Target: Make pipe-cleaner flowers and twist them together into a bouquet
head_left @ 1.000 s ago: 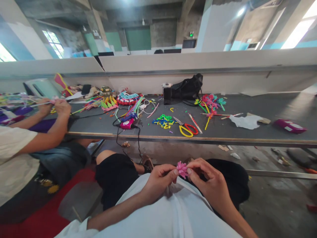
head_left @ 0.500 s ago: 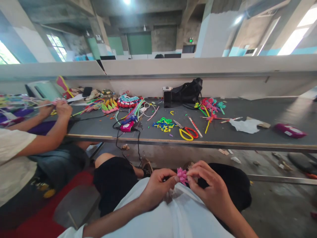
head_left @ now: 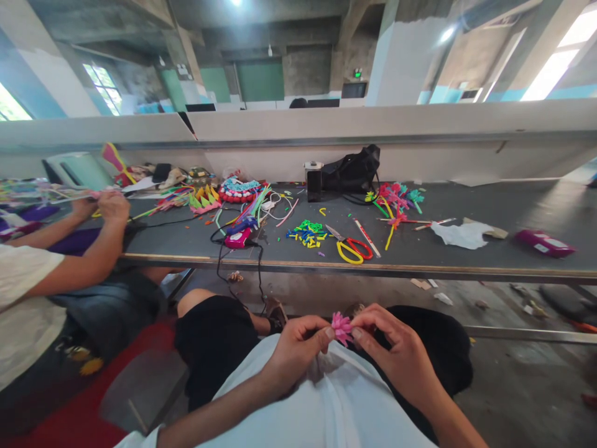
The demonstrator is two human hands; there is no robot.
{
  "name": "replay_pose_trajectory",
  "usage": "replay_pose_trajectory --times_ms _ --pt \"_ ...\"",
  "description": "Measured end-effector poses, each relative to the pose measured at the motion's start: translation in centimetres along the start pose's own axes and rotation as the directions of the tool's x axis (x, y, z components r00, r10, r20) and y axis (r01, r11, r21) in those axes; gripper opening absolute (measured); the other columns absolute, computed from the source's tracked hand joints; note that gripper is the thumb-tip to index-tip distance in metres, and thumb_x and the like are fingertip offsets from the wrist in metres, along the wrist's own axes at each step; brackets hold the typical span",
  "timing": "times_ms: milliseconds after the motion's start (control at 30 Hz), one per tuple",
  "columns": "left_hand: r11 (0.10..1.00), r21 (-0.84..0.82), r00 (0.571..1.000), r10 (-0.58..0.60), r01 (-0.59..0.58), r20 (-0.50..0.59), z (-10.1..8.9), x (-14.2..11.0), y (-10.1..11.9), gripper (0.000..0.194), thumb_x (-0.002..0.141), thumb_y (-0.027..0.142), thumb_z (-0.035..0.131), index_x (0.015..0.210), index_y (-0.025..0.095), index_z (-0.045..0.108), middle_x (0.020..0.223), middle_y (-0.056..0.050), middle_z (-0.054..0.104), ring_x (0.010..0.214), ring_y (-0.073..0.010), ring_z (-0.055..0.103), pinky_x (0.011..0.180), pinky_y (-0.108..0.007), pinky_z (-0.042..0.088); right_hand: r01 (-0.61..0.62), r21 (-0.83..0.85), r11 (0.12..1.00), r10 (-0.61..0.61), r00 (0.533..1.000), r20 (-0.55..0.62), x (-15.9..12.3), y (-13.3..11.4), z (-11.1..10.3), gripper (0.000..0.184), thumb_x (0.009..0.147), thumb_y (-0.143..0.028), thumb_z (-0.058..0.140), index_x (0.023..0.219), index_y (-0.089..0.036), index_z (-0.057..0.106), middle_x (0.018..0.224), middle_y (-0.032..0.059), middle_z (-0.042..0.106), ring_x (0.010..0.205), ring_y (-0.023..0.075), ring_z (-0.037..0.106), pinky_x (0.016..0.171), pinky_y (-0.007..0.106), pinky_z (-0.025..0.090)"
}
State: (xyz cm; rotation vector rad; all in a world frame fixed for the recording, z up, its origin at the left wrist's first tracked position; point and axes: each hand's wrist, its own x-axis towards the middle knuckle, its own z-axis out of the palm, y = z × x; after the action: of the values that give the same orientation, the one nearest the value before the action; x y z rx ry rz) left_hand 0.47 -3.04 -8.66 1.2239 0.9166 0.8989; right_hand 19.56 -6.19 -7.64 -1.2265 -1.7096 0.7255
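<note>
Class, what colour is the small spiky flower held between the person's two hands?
The flower is bright pink, seen best in the head view.

Pink flower [head_left: 342, 326] pinched between both hands: soft, matt, fuzzy. White shirt [head_left: 326, 404] beneath grip: smooth cloth. Table [head_left: 466, 249] beyond grip: matt grey, scissors [head_left: 351, 247] handles glossy plastic.

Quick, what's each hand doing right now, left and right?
Left hand: closed, fingertips pinching the pink flower from its left side.
Right hand: closed, fingertips pinching the same pink flower from its right side.
</note>
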Motion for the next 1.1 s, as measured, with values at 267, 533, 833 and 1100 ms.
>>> replay_pose_trajectory --times_ms 267,533,833,1100 --pt "1.000 0.018 0.999 -0.005 0.004 0.053 -0.1 -0.1 -0.5 0.034 0.077 0.045 0.072 0.072 0.011 0.072 0.059 0.000 0.055 0.057 -0.0085 0.044 0.055 -0.021 0.033 0.085 -0.018 0.996 -0.083 0.993 0.085 0.2 0.2 0.1 0.019 0.098 -0.026 0.047 0.083 -0.022 0.059 0.085 0.0014 0.056 0.080 0.0148 0.055 0.073 0.026 0.043" --pt "0.997 0.074 0.998 -0.027 0.023 0.062 -0.2 -0.1 -0.6 0.038 0.077 0.047 0.072 0.071 0.010 0.071 0.059 0.000 0.053 0.058 -0.0093 0.043 0.055 -0.022 0.031 0.048 0.000 0.999 -0.048 0.994 0.099 0.0 0.8 0.1 0.020 0.097 -0.027 0.049 0.083 -0.023 0.062 0.086 0.0014 0.056 0.081 0.0149 0.056 0.074 0.026 0.042" --pt "0.997 0.046 0.998 -0.067 0.068 -0.006 -0.2 -0.1 -0.9 0.043 0.072 0.053 0.073 0.068 0.010 0.071 0.057 0.000 0.051 0.056 -0.0092 0.041 0.052 -0.022 0.027 0.023 0.028 0.999 -0.025 0.997 0.075 0.2 1.1 0.3 0.020 0.096 -0.032 0.052 0.082 -0.023 0.064 0.082 0.0010 0.059 0.077 0.0143 0.058 0.071 0.024 0.045" --pt "0.992 -0.054 0.993 -0.116 0.114 -0.035 -0.6 0.0 -1.6 0.043 0.070 0.054 0.075 0.069 0.011 0.070 0.057 0.001 0.049 0.054 -0.0080 0.036 0.049 -0.022 0.023 0.002 0.019 1.000 -0.003 0.998 0.060 0.1 1.7 -0.1 0.016 0.093 -0.033 0.056 0.087 -0.024 0.068 0.086 0.0016 0.061 0.076 0.0138 0.061 0.069 0.023 0.048"
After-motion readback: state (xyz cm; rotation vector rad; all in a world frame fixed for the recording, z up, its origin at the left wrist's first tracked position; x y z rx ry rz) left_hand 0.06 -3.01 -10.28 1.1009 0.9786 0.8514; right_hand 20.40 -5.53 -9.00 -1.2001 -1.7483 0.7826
